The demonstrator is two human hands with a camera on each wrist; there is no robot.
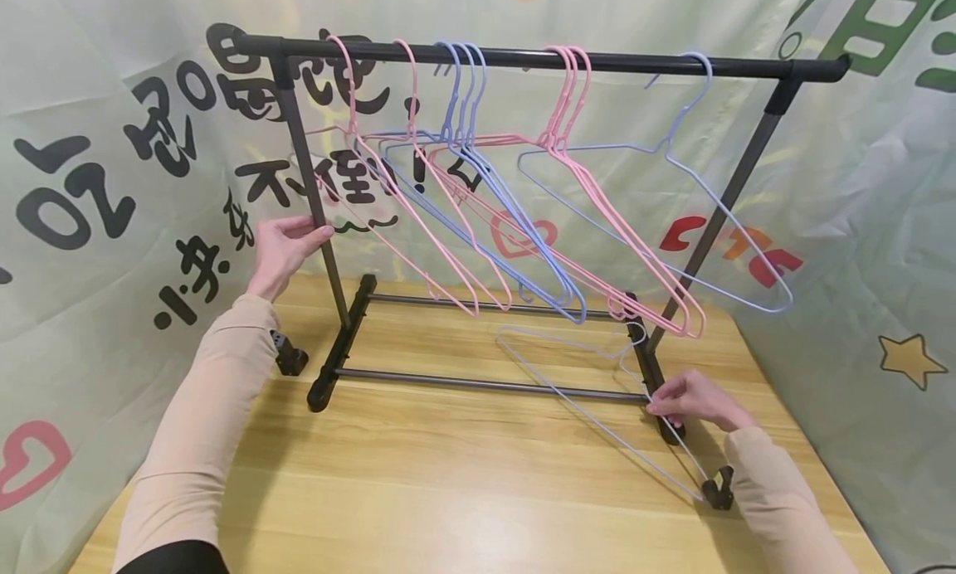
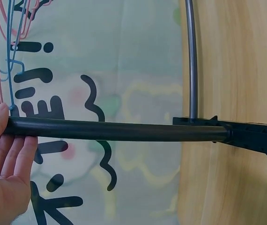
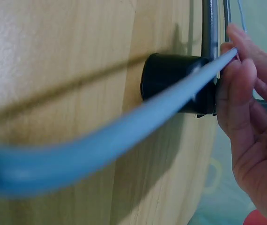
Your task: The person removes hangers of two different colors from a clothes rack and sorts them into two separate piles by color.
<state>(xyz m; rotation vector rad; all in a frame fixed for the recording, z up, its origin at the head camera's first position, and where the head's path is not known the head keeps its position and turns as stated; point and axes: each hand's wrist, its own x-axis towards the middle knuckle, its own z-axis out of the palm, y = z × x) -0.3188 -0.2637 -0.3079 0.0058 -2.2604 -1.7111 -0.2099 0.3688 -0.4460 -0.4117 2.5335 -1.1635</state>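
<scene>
A black clothes rack stands on the wooden table. My left hand (image 1: 280, 255) grips its left post (image 2: 124, 131) about midway up, thumb on one side and fingers on the other. Low at the right, my right hand (image 1: 695, 400) pinches the wire of a light blue hanger (image 3: 124, 131) between thumb and fingertips. That hanger slants over the rack's right foot (image 3: 175, 84), below the hanging ones. From the top rail (image 1: 508, 58) hang two separate pink hangers at left, a blue group (image 1: 450, 126), a pink group (image 1: 553, 138) and a lone blue hanger (image 1: 667, 138) at right.
Two dark crossbars (image 1: 485, 385) join the rack's feet near the tabletop (image 1: 418, 491). A pale cloth (image 1: 859, 242) with printed lettering and shapes hangs behind and at both sides. Small black devices (image 1: 287, 354) sit at both wrists.
</scene>
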